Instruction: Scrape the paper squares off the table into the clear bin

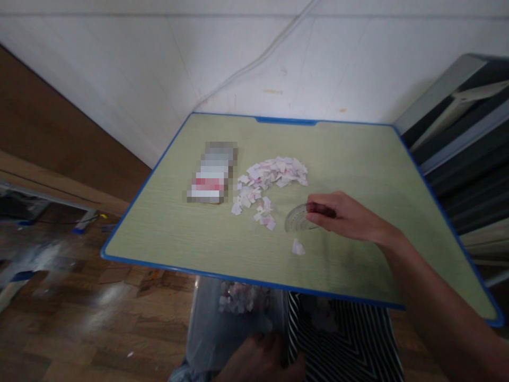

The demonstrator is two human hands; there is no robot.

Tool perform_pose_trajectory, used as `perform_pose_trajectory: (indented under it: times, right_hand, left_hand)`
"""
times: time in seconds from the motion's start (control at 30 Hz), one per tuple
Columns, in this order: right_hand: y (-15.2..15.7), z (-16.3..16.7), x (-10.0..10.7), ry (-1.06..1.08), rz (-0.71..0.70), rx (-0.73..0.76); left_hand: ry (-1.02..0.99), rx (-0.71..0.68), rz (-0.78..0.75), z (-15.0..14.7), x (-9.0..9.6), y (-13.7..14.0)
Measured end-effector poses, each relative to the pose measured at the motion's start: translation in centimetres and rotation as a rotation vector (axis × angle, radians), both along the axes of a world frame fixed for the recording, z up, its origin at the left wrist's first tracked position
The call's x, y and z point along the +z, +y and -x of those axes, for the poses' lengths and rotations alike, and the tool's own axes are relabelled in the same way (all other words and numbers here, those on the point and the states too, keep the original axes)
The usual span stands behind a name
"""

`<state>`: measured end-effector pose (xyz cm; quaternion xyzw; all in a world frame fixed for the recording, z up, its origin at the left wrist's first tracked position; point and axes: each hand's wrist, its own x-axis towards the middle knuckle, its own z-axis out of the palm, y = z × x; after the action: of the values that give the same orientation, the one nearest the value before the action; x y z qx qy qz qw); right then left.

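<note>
My right hand point(342, 215) is closed around the straight side of a clear half-round protractor point(295, 218), held at the tabletop. Just in front of the protractor lies a small cluster of paper scraps point(298, 247). A curved pile of torn white and pinkish paper scraps point(278, 171) spreads to its left and behind. Low in the view, my left hand point(258, 359) is closed at the near side of a clear plastic bin point(204, 331), below the table's front edge. More paper scraps point(242, 298) lie inside the bin. The left fingertips are partly hidden in shadow.
The light green table point(159, 233) has a blue rim and stands against a white wall. A blurred-out flat rectangular thing point(212, 172) lies on its left part. Dark folded furniture point(469, 127) leans at the right. Striped cloth point(350, 334) shows below the table.
</note>
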<state>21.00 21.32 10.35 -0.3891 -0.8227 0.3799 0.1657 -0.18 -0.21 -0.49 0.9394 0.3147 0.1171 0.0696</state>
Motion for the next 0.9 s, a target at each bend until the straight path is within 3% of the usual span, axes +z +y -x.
perform_pose_trajectory:
  times: [0.23, 0.57, 0.73, 0.9]
  right_hand:
    - [-0.23, 1.03, -0.63, -0.02, -0.084, 0.023]
    - [-0.21, 1.02, -0.71, 0.004, -0.097, -0.008]
    - [-0.28, 0.99, -0.67, 0.085, -0.072, -0.121]
    - [-0.08, 1.11, -0.89, 0.002, -0.12, -0.048]
  left_hand:
    - [-0.033, 0.026, -0.065, -0.25, 0.14, 0.17]
    - [0.014, -0.006, -0.015, -0.03, 0.14, 0.04]
    - [-0.022, -0.008, -0.05, -0.06, 0.43, 0.31]
    - [0.054, -0.045, 0.017, -0.01, -0.13, 0.12]
